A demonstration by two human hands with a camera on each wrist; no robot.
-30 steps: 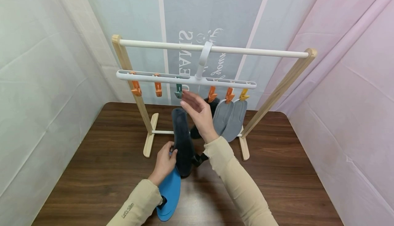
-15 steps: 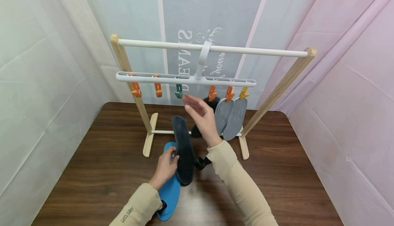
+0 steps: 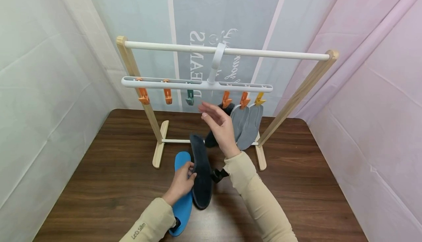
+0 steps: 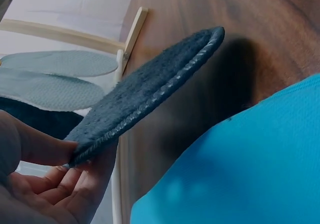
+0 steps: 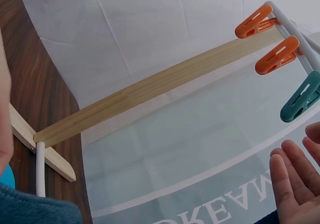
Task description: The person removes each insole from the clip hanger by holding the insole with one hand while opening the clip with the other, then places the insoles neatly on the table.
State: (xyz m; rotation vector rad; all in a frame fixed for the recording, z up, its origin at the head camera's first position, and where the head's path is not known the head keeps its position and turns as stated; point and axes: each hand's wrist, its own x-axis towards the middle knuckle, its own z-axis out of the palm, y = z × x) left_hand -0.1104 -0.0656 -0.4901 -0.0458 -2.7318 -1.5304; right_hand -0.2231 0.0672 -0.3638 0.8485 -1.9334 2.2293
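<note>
My left hand [image 3: 182, 183] pinches the edge of a dark, fuzzy insole [image 3: 202, 183] between thumb and fingers. In the left wrist view the insole [image 4: 150, 89] slants above the table, its stitched rim facing the camera. Below that hand a blue insole [image 3: 182, 211] lies on the wood. My right hand [image 3: 221, 130] is raised with loosely bent fingers and holds nothing. Just left of its fingertips hangs a green clip [image 3: 189, 97], its jaws together with nothing in them. The right wrist view shows the green clip [image 5: 301, 96] close above the fingers [image 5: 295, 174].
A white hanger [image 3: 158, 84] hooks over the rack's top bar [image 3: 277, 54]. Two orange clips [image 3: 167, 94] hang at its left. On the right, clips hold another dark insole [image 3: 211, 139] and two grey insoles [image 3: 252, 128]. Wooden posts [image 3: 296, 97] flank the hanger.
My left hand has lowered the dark insole toward me and slightly right. My right hand has drawn away from the green clip, moving right and a little down.
</note>
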